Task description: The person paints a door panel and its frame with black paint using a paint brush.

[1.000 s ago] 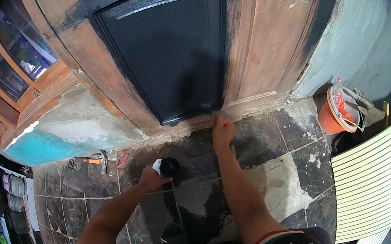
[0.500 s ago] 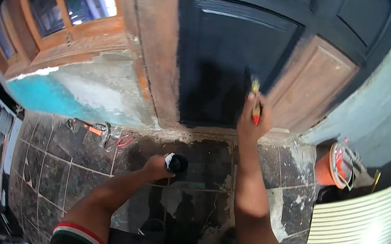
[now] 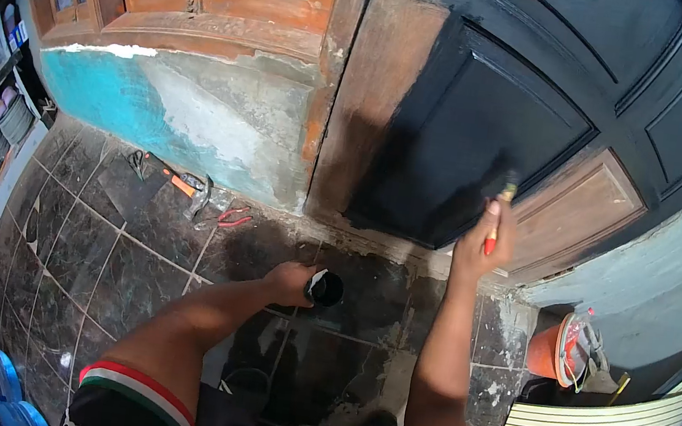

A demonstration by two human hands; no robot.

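Right hand (image 3: 482, 246) closed round the red handle of a paintbrush (image 3: 501, 209), long axis near upright, bristles against the lower black panel of the door (image 3: 471, 127), beside its unpainted brown strip. Left hand (image 3: 290, 282), below the door's foot and toward its left edge, wrapped round a small open paint tin (image 3: 326, 289) held low over the floor (image 3: 141, 248). The right hand is nearer the door. Bare tiles lie between tin and sill; an orange bucket (image 3: 547, 353) stands right of the door, hand tools (image 3: 226, 216) left.

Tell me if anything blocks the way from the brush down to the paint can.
Nothing visible does. The brush, in the right hand, is at the black door panel; the paint can sits below, held by the left hand.
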